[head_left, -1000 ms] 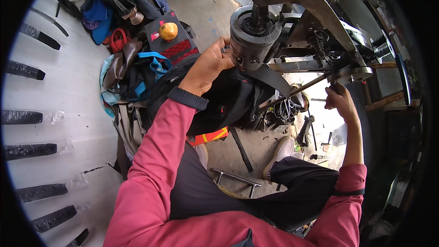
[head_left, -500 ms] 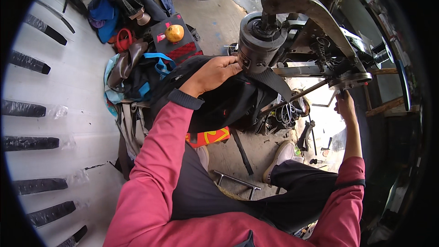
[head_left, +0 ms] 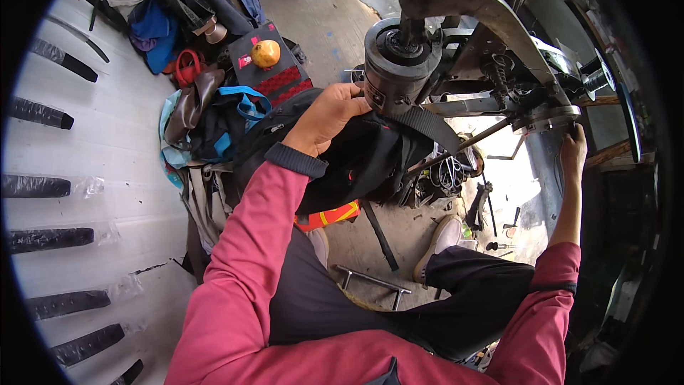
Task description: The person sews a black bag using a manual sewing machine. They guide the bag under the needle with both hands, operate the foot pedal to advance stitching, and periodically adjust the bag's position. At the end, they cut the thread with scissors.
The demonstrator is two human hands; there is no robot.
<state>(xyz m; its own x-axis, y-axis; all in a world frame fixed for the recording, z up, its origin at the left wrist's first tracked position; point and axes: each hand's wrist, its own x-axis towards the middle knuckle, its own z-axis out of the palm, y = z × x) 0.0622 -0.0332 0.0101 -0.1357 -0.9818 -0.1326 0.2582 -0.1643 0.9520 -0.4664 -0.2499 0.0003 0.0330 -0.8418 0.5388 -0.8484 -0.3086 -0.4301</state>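
A black backpack (head_left: pixel 356 171) lies draped under the round grey head (head_left: pixel 399 64) of a hand-cranked sewing machine (head_left: pixel 474 3). My left hand (head_left: pixel 329 117) pinches the bag's black fabric right beside that head, thumb and fingers closed. A wide black webbing strap (head_left: pixel 431 128) of the bag curves out to the right of the head. On the machine's right side, my right hand (head_left: pixel 573 148) is closed at the rim of the hand wheel (head_left: pixel 552 120), around its crank handle, which the fingers mostly hide.
Left of the bag lie a heap of bags and clothes (head_left: pixel 196 110) and a dark box (head_left: pixel 285 78) bearing a round yellow fruit (head_left: pixel 266 53). A metal frame (head_left: pixel 370 281) stands between my legs. Tools and scraps (head_left: pixel 499 235) lie on the floor at right.
My right hand has moved outward and up around the wheel's rim, to its right end. My left hand stays on the bag beside the head; the whole view has shifted slightly.
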